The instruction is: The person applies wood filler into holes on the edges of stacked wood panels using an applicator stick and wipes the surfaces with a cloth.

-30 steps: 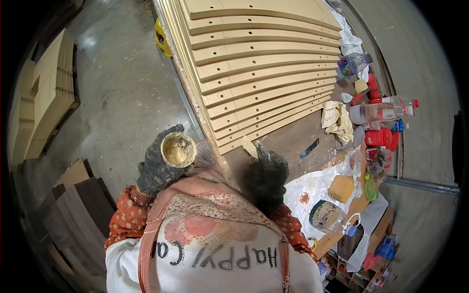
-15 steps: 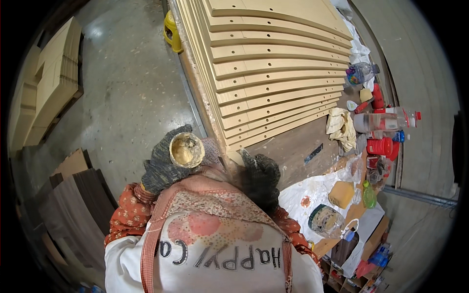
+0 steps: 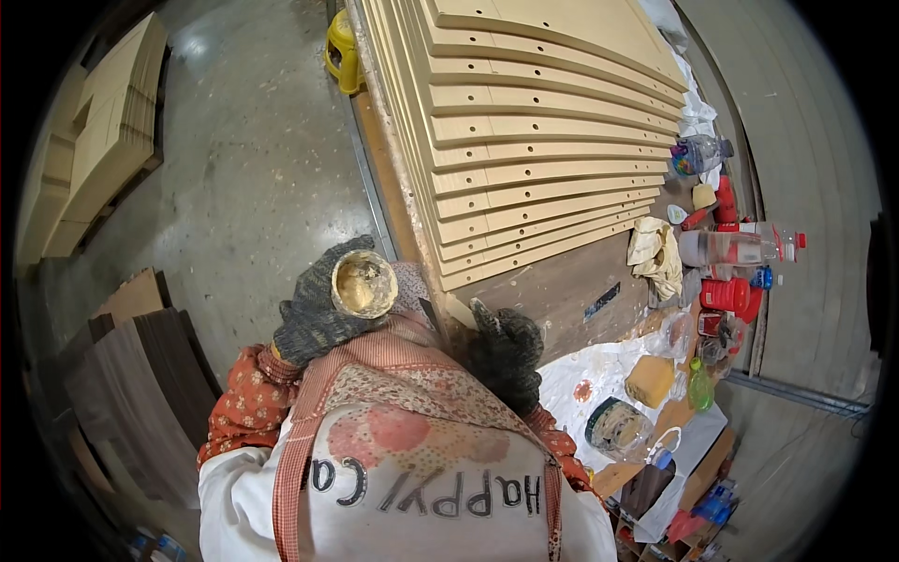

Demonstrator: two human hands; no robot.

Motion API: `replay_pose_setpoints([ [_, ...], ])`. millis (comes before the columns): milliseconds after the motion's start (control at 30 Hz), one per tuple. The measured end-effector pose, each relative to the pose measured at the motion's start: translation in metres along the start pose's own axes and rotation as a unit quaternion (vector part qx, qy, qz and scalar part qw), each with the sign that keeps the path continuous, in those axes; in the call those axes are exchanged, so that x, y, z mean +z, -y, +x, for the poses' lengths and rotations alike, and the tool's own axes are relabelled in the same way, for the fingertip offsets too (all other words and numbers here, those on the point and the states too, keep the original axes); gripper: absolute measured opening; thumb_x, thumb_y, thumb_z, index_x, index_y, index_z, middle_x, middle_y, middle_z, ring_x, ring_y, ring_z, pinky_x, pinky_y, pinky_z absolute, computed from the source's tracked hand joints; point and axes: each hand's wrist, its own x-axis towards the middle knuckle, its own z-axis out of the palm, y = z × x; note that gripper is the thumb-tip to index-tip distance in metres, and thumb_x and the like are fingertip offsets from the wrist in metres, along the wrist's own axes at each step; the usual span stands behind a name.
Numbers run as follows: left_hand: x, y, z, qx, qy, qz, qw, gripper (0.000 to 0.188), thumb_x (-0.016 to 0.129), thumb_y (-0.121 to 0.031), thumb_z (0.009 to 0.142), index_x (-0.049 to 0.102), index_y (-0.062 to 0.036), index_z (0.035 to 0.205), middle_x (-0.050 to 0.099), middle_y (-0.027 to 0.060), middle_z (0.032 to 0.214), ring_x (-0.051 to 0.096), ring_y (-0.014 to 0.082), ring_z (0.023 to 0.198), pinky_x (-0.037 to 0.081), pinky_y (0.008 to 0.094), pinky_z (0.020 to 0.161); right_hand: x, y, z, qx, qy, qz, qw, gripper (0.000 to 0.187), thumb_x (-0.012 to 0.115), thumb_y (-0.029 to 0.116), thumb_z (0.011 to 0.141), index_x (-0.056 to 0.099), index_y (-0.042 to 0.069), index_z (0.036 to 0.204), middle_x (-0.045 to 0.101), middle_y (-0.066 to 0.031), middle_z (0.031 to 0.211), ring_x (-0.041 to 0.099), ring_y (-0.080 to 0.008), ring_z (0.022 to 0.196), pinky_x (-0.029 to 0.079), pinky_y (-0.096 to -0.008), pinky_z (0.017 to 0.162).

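Note:
My left hand (image 3: 318,304), in a dark grey knitted glove, is closed round a small round tub (image 3: 365,284) of cream-coloured paste, tilted so its inside shows. My right hand (image 3: 506,351), in a similar dark glove, is closed at the near corner of the worktable (image 3: 552,304). A flat, pale blade (image 3: 460,312), like that of a putty knife, sticks out beside its thumb; the handle is hidden. Beyond that corner, several cream boards (image 3: 552,173) lie stacked in overlapping steps, with small holes along their edges.
On the table's right lie a crumpled cloth (image 3: 655,255), a yellow sponge (image 3: 650,380), a cut clear bottle (image 3: 618,426), a red tub (image 3: 724,294) and a clear bottle (image 3: 735,248). A yellow stool (image 3: 346,54) stands beyond. More boards (image 3: 98,140) are stacked on the left floor.
The view has shifted slightly, so the boards sit a little further right. My right hand, blurred before, now shows clearly with the pale blade beside its thumb. The left still holds the tub.

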Motion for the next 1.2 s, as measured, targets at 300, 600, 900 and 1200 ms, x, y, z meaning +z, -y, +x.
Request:
replay_pose_setpoints([
  [300, 0.013, 0.021, -0.003, 0.024, 0.045, -0.025, 0.998, 0.071, 0.082, -0.026, 0.065, 0.049, -0.0023, 0.124, 0.057, 0.0129, 0.115, 0.056, 0.0218, 0.105, 0.045, 0.0333, 0.092, -0.016, 0.011, -0.001, 0.057, 0.139, -0.019, 0.988, 0.052, 0.066, 0.026, 0.074, 0.053, 0.011, 0.123, 0.048, -0.0118, 0.085, 0.048, -0.0302, 0.078, 0.036, -0.0434, 0.068],
  [600, 0.018, 0.016, -0.001, 0.097, 0.069, 0.072, 0.990, 0.069, 0.079, -0.031, 0.068, 0.050, -0.0030, 0.124, 0.058, 0.0144, 0.113, 0.059, 0.0242, 0.103, 0.046, 0.0340, 0.090, -0.008, 0.007, 0.005, 0.008, 0.029, -0.031, 0.999, 0.045, 0.068, 0.016, 0.070, 0.059, 0.009, 0.113, 0.050, -0.0106, 0.067, 0.051, -0.0298, 0.058, 0.039, -0.0404, 0.051],
  [900, 0.022, 0.014, 0.005, 0.140, 0.068, 0.105, 0.982, 0.068, 0.078, -0.031, 0.068, 0.050, -0.0042, 0.123, 0.059, 0.0141, 0.111, 0.060, 0.0270, 0.100, 0.048, 0.0356, 0.086, -0.017, 0.012, 0.008, 0.033, 0.021, -0.051, 0.998, 0.044, 0.066, 0.016, 0.071, 0.059, 0.009, 0.115, 0.053, -0.0113, 0.076, 0.053, -0.0305, 0.066, 0.042, -0.0403, 0.058],
  [1200, 0.021, 0.021, 0.006, 0.128, 0.093, 0.037, 0.987, 0.075, 0.080, -0.028, 0.068, 0.044, -0.0007, 0.129, 0.054, 0.0154, 0.124, 0.055, 0.0244, 0.109, 0.044, 0.0343, 0.093, -0.039, -0.007, -0.007, 0.139, 0.037, -0.138, 0.980, 0.033, 0.057, 0.017, 0.082, 0.057, 0.007, 0.114, 0.057, -0.0131, 0.094, 0.054, -0.0304, 0.089, 0.042, -0.0413, 0.076],
])
